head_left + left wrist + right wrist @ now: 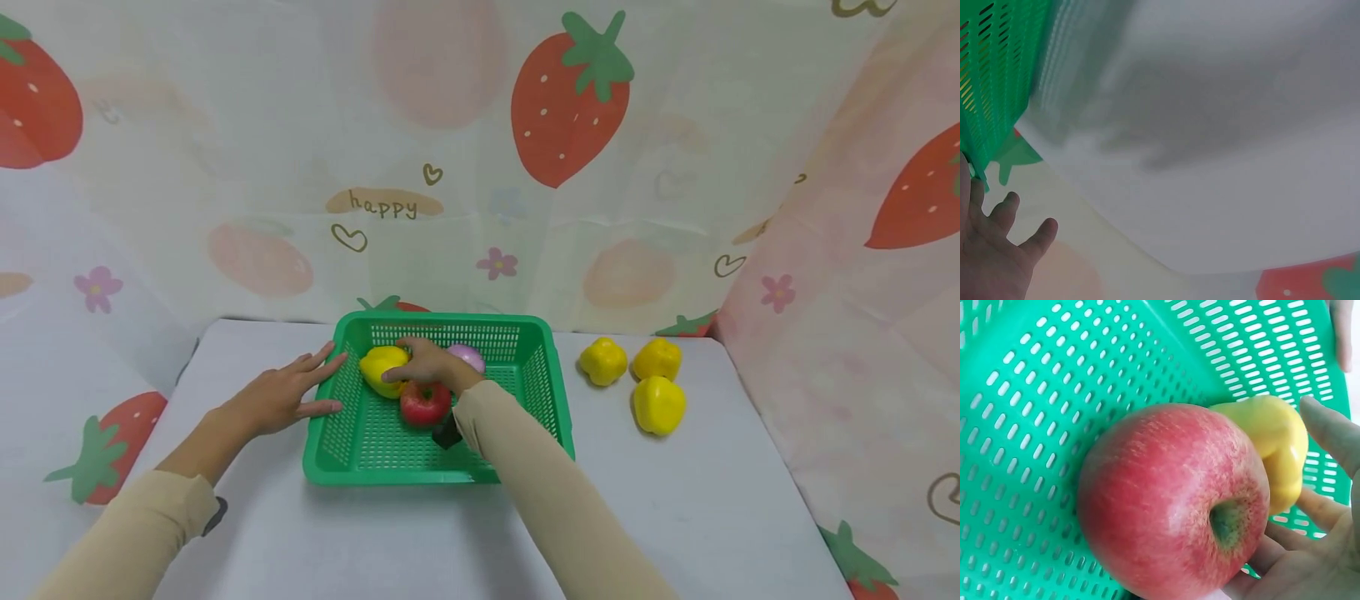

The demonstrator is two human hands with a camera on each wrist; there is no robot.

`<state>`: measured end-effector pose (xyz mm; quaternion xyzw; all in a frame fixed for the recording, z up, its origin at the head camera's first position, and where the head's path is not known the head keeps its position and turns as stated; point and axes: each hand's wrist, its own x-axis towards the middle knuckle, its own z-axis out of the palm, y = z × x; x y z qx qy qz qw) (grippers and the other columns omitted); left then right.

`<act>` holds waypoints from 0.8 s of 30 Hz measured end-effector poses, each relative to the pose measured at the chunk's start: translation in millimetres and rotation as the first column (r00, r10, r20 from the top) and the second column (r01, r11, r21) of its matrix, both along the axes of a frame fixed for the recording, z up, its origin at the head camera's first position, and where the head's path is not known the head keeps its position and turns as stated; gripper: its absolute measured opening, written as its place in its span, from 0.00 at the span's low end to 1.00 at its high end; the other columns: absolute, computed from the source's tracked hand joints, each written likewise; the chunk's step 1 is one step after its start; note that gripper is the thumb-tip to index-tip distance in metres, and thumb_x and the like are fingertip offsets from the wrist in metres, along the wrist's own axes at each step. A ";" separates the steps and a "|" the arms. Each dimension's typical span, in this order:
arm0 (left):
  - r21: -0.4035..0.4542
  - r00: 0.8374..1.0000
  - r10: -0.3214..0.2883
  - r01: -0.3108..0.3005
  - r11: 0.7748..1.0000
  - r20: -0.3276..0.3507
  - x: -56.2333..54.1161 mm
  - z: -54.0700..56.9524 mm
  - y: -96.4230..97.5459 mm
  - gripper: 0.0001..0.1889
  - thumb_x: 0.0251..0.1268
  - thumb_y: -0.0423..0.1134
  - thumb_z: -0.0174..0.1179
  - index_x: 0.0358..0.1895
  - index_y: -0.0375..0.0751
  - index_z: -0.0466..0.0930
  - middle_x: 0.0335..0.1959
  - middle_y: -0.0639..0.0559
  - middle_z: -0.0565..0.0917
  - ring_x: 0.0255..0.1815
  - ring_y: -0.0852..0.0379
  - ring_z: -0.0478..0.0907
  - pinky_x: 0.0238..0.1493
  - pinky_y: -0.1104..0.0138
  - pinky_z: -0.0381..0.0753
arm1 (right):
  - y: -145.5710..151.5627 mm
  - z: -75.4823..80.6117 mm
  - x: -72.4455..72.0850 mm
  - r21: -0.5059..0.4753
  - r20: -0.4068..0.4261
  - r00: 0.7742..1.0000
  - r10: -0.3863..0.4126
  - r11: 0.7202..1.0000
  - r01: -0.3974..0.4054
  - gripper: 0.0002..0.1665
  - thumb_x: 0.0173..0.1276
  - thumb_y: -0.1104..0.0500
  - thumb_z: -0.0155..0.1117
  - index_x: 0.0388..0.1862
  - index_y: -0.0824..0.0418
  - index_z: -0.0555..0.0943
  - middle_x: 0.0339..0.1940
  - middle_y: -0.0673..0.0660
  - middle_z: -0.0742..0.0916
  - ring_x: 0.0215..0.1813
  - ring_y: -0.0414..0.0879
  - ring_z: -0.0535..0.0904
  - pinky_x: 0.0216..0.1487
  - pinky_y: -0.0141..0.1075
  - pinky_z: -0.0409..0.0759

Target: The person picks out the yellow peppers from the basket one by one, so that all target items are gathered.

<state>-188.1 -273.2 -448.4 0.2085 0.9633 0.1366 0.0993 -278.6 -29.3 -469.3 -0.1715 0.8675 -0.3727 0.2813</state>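
A green plastic basket [442, 477] stands on the white table. Inside its left part lies a yellow bell pepper [381, 367], between the thumb and fingers of my right hand [435, 363]. In the right wrist view the thumb and a fingertip meet the side of this pepper [1282, 444]. A red apple [1166, 494] sits right beside the pepper, close under the right hand. Behind the wrist shows a round purple thing [467, 357], partly hidden. My left hand [273, 400] rests with spread fingers on the basket's left rim.
To the right of the basket, three more yellow bell peppers [658, 406] lie grouped on the table [705, 500]. A strawberry-print cloth [465, 150] hangs behind the table and along its sides.
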 end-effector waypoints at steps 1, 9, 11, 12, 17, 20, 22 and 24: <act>0.000 1.000 0.001 -0.001 1.000 0.001 0.2 0.3 0.5 0.42 0.67 0.59 0.60 0.78 0.44 0.56 0.80 0.38 0.53 0.73 0.28 0.58 0.63 0.33 0.66 | -0.9 -0.6 -0.2 0.006 -0.009 1.000 -0.002 1.000 0.002 0.44 0.68 0.49 0.69 0.76 0.62 0.63 0.72 0.60 0.72 0.65 0.52 0.70 0.71 0.43 0.68; -0.001 1.000 -0.007 0.007 1.000 -0.011 0.8 1.2 1.5 0.42 0.67 0.58 0.61 0.78 0.43 0.57 0.79 0.38 0.53 0.73 0.27 0.59 0.62 0.33 0.67 | -6.7 -7.1 -0.1 0.032 -0.030 0.999 -0.034 0.999 0.034 0.42 0.70 0.50 0.68 0.76 0.60 0.63 0.69 0.59 0.75 0.61 0.52 0.71 0.69 0.42 0.70; -0.003 1.000 -0.008 0.008 1.000 -0.012 0.5 0.4 0.4 0.42 0.67 0.58 0.61 0.78 0.43 0.57 0.79 0.38 0.53 0.73 0.27 0.59 0.62 0.33 0.67 | -7.7 -7.4 0.5 0.026 -0.035 0.999 -0.036 0.999 0.037 0.41 0.70 0.50 0.67 0.76 0.61 0.63 0.68 0.59 0.75 0.60 0.51 0.72 0.68 0.41 0.70; -0.003 1.000 -0.006 0.006 1.000 -0.010 0.4 0.0 -0.2 0.42 0.67 0.59 0.60 0.78 0.44 0.57 0.80 0.38 0.53 0.73 0.27 0.58 0.62 0.33 0.67 | -8.1 -7.2 1.1 0.022 -0.038 0.999 -0.034 0.999 0.035 0.40 0.70 0.51 0.67 0.76 0.61 0.63 0.67 0.59 0.76 0.60 0.51 0.72 0.68 0.41 0.71; -0.003 1.000 -0.001 0.001 1.000 0.001 -0.6 -1.8 -2.5 0.42 0.68 0.59 0.60 0.78 0.44 0.56 0.80 0.38 0.52 0.74 0.28 0.57 0.62 0.33 0.67 | -9.1 -4.0 3.7 -0.003 -0.051 0.998 -0.030 1.000 0.030 0.38 0.72 0.53 0.66 0.75 0.62 0.64 0.64 0.59 0.77 0.57 0.51 0.73 0.65 0.39 0.73; 0.004 1.000 -0.006 0.006 1.000 0.004 -0.8 -1.5 -2.2 0.42 0.68 0.59 0.60 0.78 0.44 0.56 0.80 0.38 0.52 0.74 0.27 0.56 0.62 0.33 0.67 | -7.8 -1.0 4.2 -0.025 -0.036 0.998 -0.045 0.999 0.044 0.38 0.72 0.54 0.66 0.75 0.62 0.63 0.64 0.59 0.76 0.57 0.51 0.73 0.64 0.39 0.73; 0.007 1.000 -0.008 0.008 1.000 0.004 -1.0 -1.4 -2.0 0.42 0.68 0.59 0.60 0.78 0.44 0.56 0.80 0.38 0.52 0.73 0.27 0.57 0.62 0.33 0.67 | -6.4 1.3 3.3 -0.042 -0.026 0.999 -0.043 0.998 0.042 0.38 0.72 0.54 0.65 0.76 0.62 0.63 0.66 0.59 0.76 0.57 0.51 0.72 0.65 0.39 0.73; 0.008 1.000 -0.009 0.009 1.000 0.002 -1.0 -0.8 -1.8 0.42 0.68 0.59 0.60 0.78 0.43 0.56 0.80 0.38 0.52 0.73 0.27 0.57 0.62 0.33 0.67 | -5.1 3.8 1.6 -0.041 -0.037 0.999 -0.025 0.999 0.023 0.38 0.72 0.53 0.65 0.76 0.61 0.63 0.67 0.59 0.75 0.58 0.51 0.72 0.66 0.39 0.72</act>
